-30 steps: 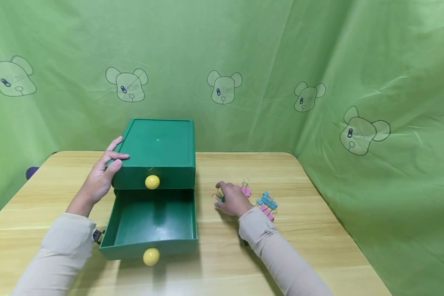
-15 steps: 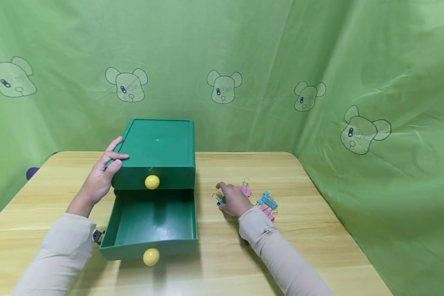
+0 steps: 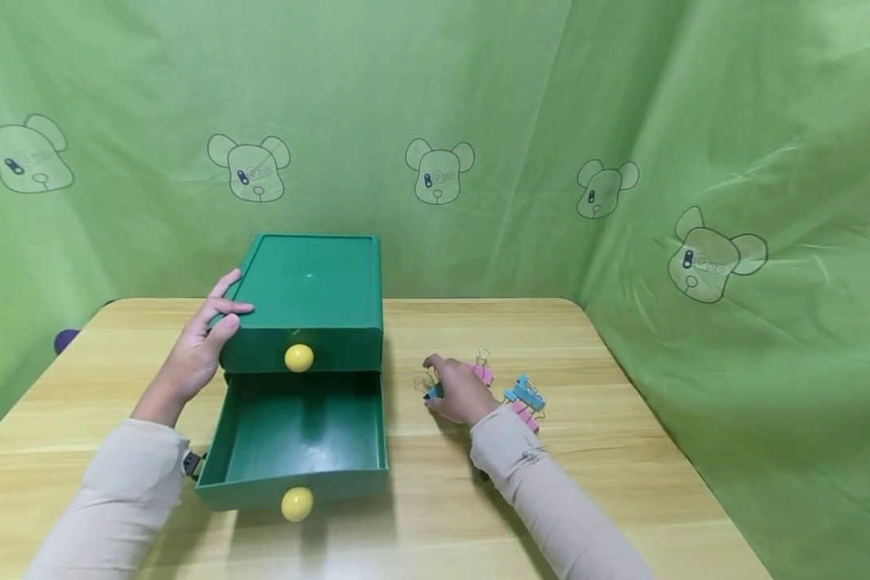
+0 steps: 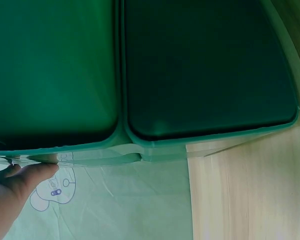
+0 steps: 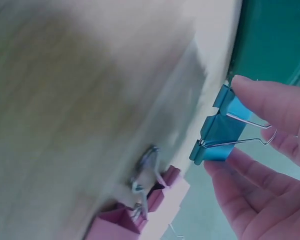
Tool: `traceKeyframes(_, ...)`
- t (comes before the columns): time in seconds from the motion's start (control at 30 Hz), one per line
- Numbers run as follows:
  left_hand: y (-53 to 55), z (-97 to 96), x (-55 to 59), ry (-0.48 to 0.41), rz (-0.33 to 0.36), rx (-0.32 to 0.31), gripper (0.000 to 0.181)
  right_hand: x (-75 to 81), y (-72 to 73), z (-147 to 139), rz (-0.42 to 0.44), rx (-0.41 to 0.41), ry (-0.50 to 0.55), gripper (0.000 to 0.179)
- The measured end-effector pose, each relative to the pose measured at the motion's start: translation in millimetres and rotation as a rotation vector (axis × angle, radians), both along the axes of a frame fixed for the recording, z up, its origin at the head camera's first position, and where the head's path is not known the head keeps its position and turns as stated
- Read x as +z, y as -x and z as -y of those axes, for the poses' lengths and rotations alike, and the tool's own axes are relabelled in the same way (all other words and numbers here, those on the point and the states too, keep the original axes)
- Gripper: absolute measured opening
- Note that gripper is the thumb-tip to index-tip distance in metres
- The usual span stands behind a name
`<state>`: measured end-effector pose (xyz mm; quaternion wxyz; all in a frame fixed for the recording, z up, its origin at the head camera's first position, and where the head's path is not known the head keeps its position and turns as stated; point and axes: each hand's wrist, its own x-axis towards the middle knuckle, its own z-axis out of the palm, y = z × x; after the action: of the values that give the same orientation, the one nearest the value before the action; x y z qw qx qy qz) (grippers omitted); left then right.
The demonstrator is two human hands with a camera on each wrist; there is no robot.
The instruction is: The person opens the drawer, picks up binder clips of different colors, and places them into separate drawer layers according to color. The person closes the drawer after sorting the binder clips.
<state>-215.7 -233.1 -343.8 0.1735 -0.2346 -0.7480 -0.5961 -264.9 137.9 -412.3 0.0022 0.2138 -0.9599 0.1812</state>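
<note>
My right hand point(image 3: 464, 391) is low over the table, right of the green drawer unit point(image 3: 315, 282). Its thumb and fingertips pinch a blue binder clip point(image 5: 225, 130) by its two ends, the wire handles pointing toward the palm. My left hand point(image 3: 197, 350) rests against the unit's upper left side, fingers spread over the top edge. Below, the lower drawer point(image 3: 348, 482) is pulled out and bare inside, while the upper one is closed. Beyond the right hand lies a pink binder clip point(image 3: 482, 373); another blue clip point(image 3: 528, 391) and a pink clip point(image 3: 524, 417) lie beside its wrist.
Yellow round knobs point(image 3: 299, 358) sit on both drawer fronts. The wooden table point(image 3: 587, 483) extends to the right and toward the front. Green curtain point(image 3: 522, 97) with bear-head drawings closes off the back and sides. A purple round thing point(image 3: 65, 341) shows past the left table edge.
The right fingers have shifted slightly around the blue binder clip, which stays in almost the same spot. The left hand and the drawer unit have kept their places.
</note>
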Motion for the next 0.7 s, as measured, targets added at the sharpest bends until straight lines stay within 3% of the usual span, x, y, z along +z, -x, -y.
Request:
traceKeyframes(0.3, 1.8, 0.5, -0.2, -0.004, 0.004, -0.002, 0.022, 11.5, -7.2, 0.4, -0.025, -0.003, 0.058, 0.072)
traceKeyframes(0.7, 0.7, 0.5, 0.0, -0.007, 0.007, -0.007, 0.021, 23.7, -15.1, 1.2, -0.092, -0.002, 0.143, 0.068)
